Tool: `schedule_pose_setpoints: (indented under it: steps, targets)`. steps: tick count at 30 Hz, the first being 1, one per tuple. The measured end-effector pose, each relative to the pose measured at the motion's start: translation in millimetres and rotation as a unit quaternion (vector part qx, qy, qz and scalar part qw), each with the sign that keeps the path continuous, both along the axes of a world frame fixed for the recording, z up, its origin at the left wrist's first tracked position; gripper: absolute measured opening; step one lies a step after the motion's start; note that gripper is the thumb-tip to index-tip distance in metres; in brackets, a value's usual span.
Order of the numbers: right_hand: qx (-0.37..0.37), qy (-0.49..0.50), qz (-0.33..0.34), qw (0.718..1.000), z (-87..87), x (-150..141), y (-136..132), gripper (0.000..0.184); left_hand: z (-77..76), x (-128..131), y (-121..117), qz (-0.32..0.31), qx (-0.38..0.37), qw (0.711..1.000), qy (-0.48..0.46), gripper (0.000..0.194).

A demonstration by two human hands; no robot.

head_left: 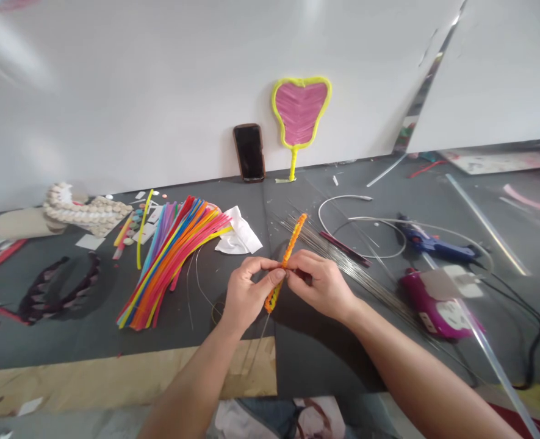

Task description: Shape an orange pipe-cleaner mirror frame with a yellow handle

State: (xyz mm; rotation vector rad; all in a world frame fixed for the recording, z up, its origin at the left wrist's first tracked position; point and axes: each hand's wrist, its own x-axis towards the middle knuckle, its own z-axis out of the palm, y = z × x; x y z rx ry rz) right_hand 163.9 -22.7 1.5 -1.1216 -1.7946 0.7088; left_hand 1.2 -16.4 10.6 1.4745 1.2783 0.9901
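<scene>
The left hand (254,292) and the right hand (322,285) are bare, with smooth backs and round knuckles. The left arm (191,384) and the right arm (407,360) are bare too, thin at the wrists and fatter lower down. Past the tabletop's (82,349) front edge is some cloth (322,417), dark blue and pale pink, too blurry to tell if it is worn.

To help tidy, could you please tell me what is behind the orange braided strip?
Behind the upper part of the orange braided strip, the dark tabletop and thin metal wires show. The left hand and right hand cover the strip's middle; what lies behind there is hidden.
</scene>
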Motion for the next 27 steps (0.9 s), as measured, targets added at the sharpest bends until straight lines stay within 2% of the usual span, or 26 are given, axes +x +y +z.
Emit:
schedule_pose_setpoints:
  steps: [6, 9, 12, 15, 21, 27]
  targets:
    - [-0.022, 0.036, 0.024, 0.999, 1.7, -2.6, -1.5, 0.011, 0.2, -1.6, 3.2, -0.029, -0.003, 0.999, -0.039, 0.009]
    - [-0.092, 0.083, 0.042, 0.991, 1.1, -3.9, -1.3, 0.013, 0.0, -1.8, 5.0, -0.035, -0.005, 0.995, -0.096, 0.006]
    - [-0.192, 0.158, 0.082, 0.965, 0.5, -5.2, -1.0, 0.021, -2.5, -2.2, 7.2, -0.039, -0.036, 0.984, -0.171, 0.007]
    - [-0.244, 0.197, 0.096, 0.945, 0.7, -5.6, -0.8, 0.026, -4.8, -1.7, 8.1, -0.045, -0.081, 0.969, -0.23, 0.008]
    - [-0.259, 0.227, 0.096, 0.934, 1.1, -4.1, -0.6, 0.026, -5.2, 2.5, 6.6, -0.034, -0.135, 0.95, -0.279, 0.013]
    - [-0.247, 0.212, 0.075, 0.943, 2.3, -5.6, -1.9, 0.023, -7.5, 4.6, 6.5, -0.037, -0.125, 0.953, -0.273, 0.013]
